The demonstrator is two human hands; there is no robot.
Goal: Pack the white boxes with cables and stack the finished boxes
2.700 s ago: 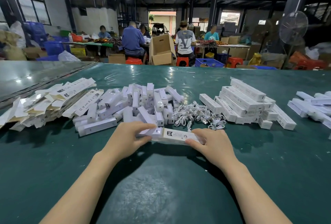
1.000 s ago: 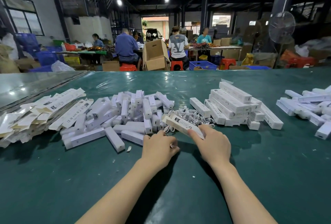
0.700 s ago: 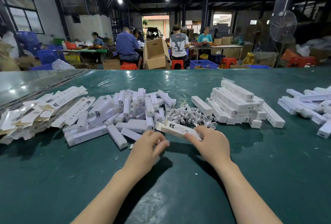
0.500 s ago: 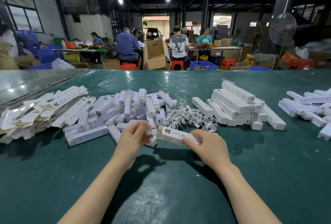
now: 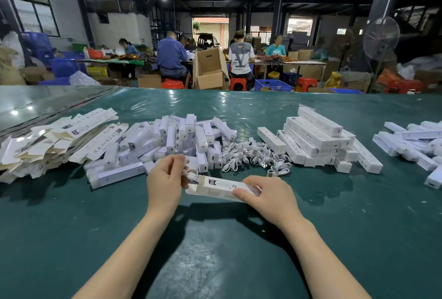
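Observation:
My right hand [image 5: 267, 194] grips a long white box [image 5: 218, 188] lying just above the green table, its left end open. At that open end my left hand [image 5: 165, 179] pinches a small white cable [image 5: 191, 175]. Behind the hands lies a heap of coiled white cables [image 5: 253, 155]. Left of the cables is a pile of small white devices [image 5: 181, 140]. A neat stack of closed white boxes [image 5: 318, 138] stands to the right.
Flat unfolded box blanks [image 5: 55, 140] are heaped at the far left. More white boxes [image 5: 416, 145] lie at the right edge. The green table [image 5: 215, 251] stretches toward me. Across the table's far edge, several people sit working among cardboard cartons [image 5: 210, 69].
My left hand reached into the pile, came back with a cable and now holds it at the box's open end. My right hand kept hold of the box and lowered it closer.

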